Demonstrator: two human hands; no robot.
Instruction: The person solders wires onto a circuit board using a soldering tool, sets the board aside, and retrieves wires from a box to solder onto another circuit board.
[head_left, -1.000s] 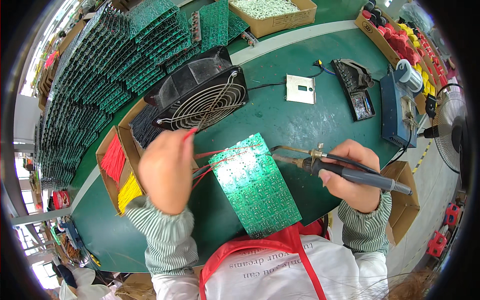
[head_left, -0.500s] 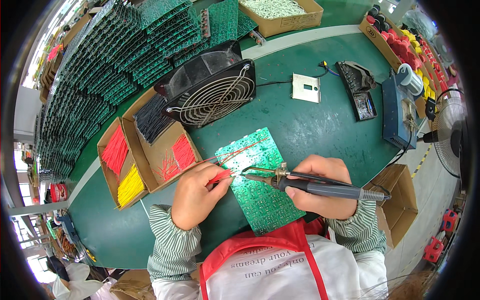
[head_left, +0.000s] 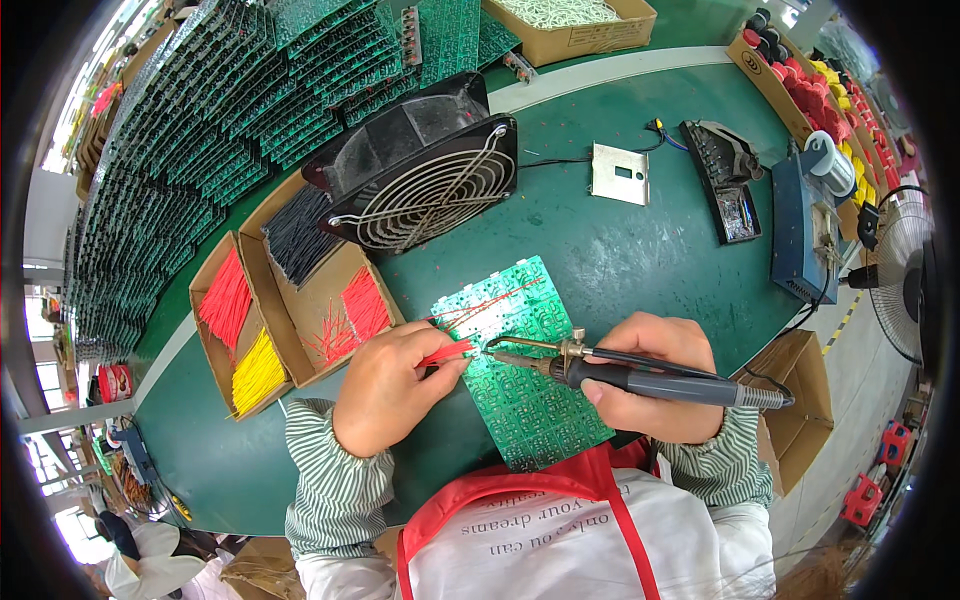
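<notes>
A green circuit board [head_left: 535,405] lies on the table in front of me, with a few red wires [head_left: 490,305] stretched across its far part. My left hand [head_left: 392,388] pinches a small bunch of red wires [head_left: 447,353] at the board's left edge, their ends pointing at its middle. In my right hand [head_left: 655,375] is a dark grey soldering iron [head_left: 650,382] with a thin metal feed tube [head_left: 535,345] fixed alongside. Its tip is over the board, close to the wire ends; whether it touches them I cannot tell.
Cardboard boxes [head_left: 283,345] of red, yellow and black wires stand at left. Beyond them are a black fan [head_left: 425,185] and stacked circuit boards [head_left: 200,130]. Far right are a metal plate [head_left: 620,174], a black holder [head_left: 722,180] and a blue unit [head_left: 800,235] with a solder spool [head_left: 830,165].
The view has shifted slightly. The soldering iron's tip and the red wire ends in my left hand have moved slightly to the right over the board; both grips stay the same.
</notes>
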